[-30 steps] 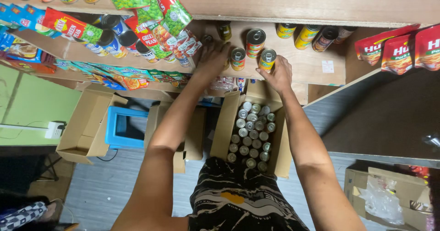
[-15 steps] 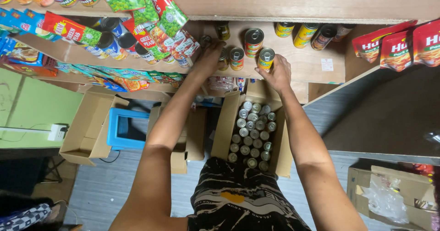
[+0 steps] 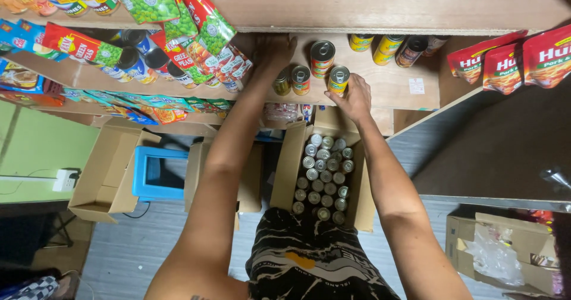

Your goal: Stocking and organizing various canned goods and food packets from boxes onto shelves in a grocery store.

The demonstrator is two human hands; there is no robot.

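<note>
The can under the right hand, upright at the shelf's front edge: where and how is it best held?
Probably around its round side wall, from the front. The can stands upright at the edge of the shelf, lid up, other cans close on its left. The right hand already wraps it from the open front side.
</note>
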